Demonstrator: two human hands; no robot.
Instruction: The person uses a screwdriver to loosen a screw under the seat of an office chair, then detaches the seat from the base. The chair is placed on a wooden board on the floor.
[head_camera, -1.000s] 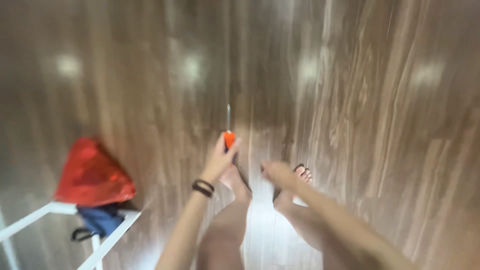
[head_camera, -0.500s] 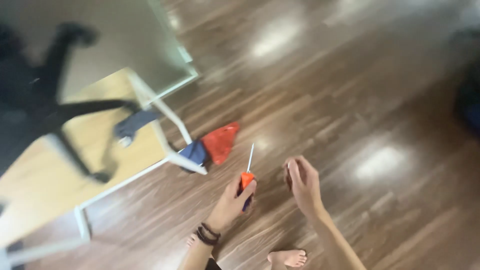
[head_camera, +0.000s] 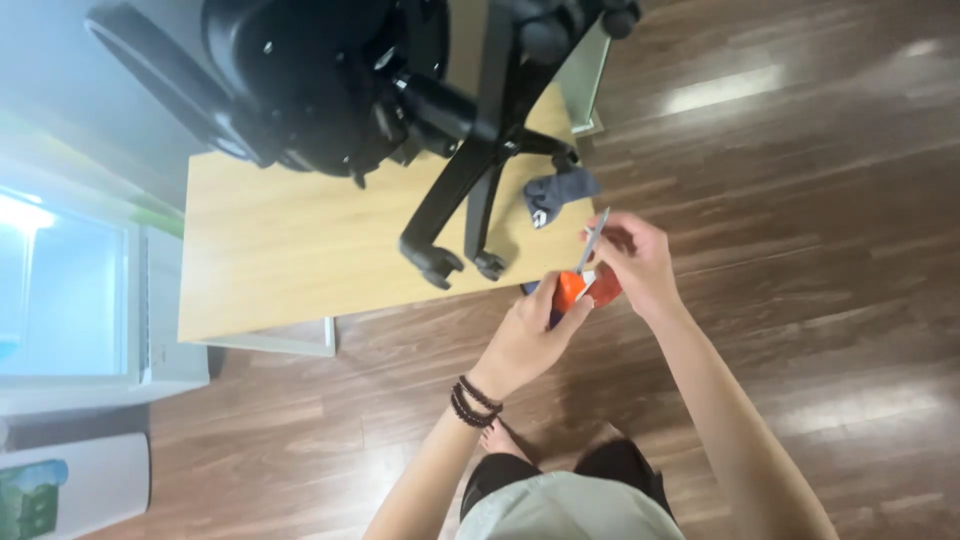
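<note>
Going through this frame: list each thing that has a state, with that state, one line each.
Screwdriver: orange handle gripped in the left hand, metal shaft pointing up.
Right hand: fingers at the shaft, near its tip.
Office chair: tipped over on the wooden table, wheeled base out toward the table's edge.
Grey cloth: crumpled on the table by the chair's base.
Bead bracelet: worn on the left wrist.
</note>
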